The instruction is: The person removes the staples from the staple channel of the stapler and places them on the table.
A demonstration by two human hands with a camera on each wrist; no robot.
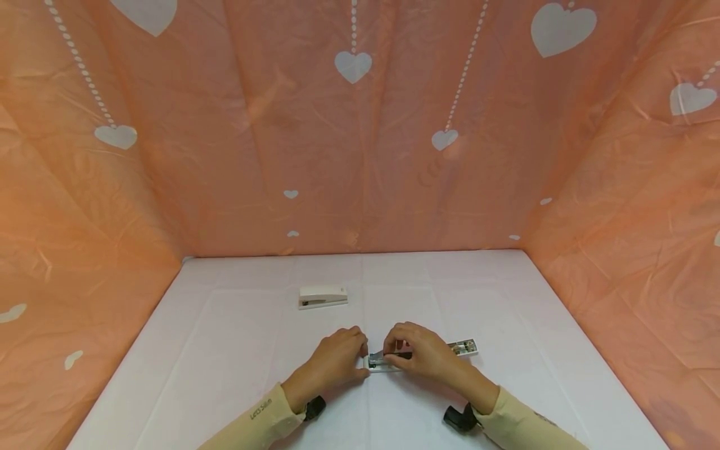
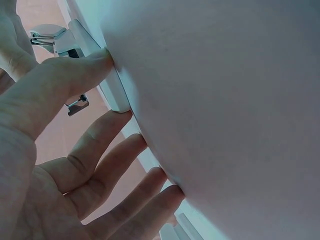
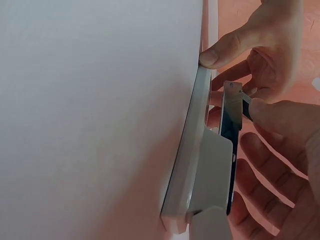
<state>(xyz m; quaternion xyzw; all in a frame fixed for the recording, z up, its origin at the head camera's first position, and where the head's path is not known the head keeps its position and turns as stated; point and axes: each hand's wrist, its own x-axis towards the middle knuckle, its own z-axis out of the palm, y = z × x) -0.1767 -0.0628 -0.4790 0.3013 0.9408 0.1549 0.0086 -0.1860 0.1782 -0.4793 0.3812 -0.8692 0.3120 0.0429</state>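
An opened white stapler lies on the table between the two hands, its base flat and its top cover swung back to the right. My left hand grips the left end of the base, thumb on the near side and fingers at the end and far side. Above the base runs the metal staple magazine. My right hand pinches a small dark piece by the magazine's end; its exact kind is partly hidden by the thumb. The other right fingers lie curved beside the magazine.
A second white stapler, closed, rests farther back on the white-covered table. Orange curtains with pale hearts enclose the table's back and both sides. Black wrist cameras sit at both sleeve cuffs.
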